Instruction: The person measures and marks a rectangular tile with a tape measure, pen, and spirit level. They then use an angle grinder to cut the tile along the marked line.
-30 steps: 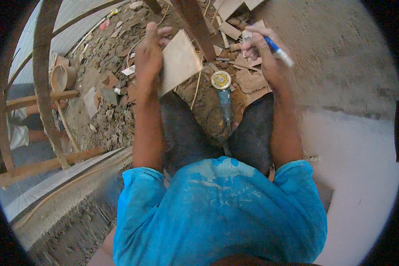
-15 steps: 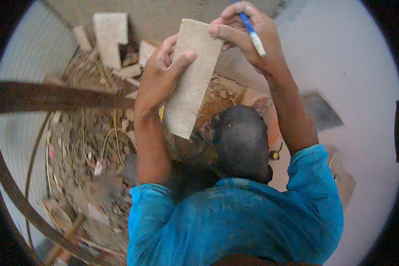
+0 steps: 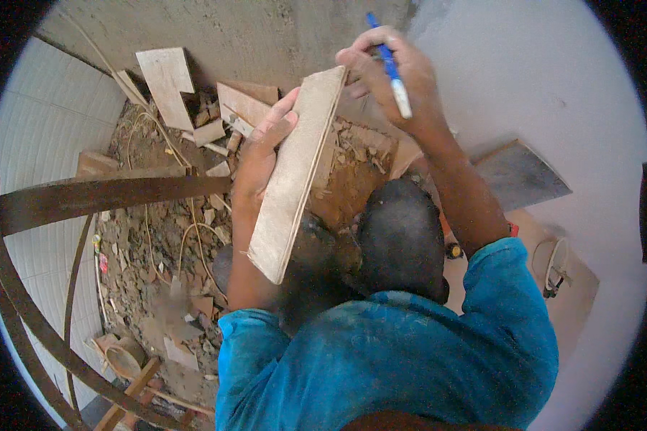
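The tile strip (image 3: pixel 295 172) runs lengthwise from near-left to far-right, above the rubble (image 3: pixel 158 237). The left hand (image 3: pixel 260 154) clamps its left edge; the right hand (image 3: pixel 395 79) (fingers closed around a blue pen (image 3: pixel 389 65)) meets its far end.

Tan tile (image 3: pixel 295 172) (blue-white marker (image 3: pixel 389 66))

Tilted beige tile piece (image 3: pixel 295 172), upper end beside blue pen (image 3: pixel 390 68)
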Motion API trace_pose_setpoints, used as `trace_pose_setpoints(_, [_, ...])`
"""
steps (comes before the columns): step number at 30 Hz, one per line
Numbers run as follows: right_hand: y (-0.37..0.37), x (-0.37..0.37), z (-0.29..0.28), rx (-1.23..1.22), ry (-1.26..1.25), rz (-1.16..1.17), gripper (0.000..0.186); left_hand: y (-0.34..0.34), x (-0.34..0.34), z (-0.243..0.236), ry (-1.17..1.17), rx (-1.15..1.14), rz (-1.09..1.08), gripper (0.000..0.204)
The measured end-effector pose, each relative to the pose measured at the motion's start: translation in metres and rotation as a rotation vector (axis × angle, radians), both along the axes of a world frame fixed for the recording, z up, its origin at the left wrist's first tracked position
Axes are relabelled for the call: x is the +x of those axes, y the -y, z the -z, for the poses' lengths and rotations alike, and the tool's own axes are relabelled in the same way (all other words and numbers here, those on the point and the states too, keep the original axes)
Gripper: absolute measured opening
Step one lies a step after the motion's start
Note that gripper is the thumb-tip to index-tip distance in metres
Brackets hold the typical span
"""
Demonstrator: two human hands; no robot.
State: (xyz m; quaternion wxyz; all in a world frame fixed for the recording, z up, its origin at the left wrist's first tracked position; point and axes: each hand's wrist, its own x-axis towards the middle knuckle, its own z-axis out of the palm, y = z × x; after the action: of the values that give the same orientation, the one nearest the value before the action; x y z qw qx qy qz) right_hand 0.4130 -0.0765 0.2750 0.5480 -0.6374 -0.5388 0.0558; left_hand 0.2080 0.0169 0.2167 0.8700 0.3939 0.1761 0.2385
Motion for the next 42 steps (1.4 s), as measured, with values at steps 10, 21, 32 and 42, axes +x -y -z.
trace_pose_setpoints(10, [0.374, 0.107, 0.135, -0.093, 0.126, 0.957, 0.042, 0.019, 0.023, 0.036, -0.109, 0.993, -0.229, 0.059])
trace_pose_setpoints(21, [0.473, 0.014, 0.410, -1.068, -0.174, 0.986, 0.040, 0.001, 0.054, 0.039, -0.390, 0.411, -0.654, 0.060])
trace_pose_setpoints(32, [0.478, 0.019, 0.421, -1.062, 0.053, 1.176, 0.039, 0.021, 0.033, 0.022, -0.169, 0.282, -0.710, 0.046])
trace_pose_setpoints(42, [0.349, 0.001, 0.142, 0.089, -0.681, 0.582, 0.028, 0.032, 0.026, 0.047, 0.035, 0.033, -0.910, 0.043])
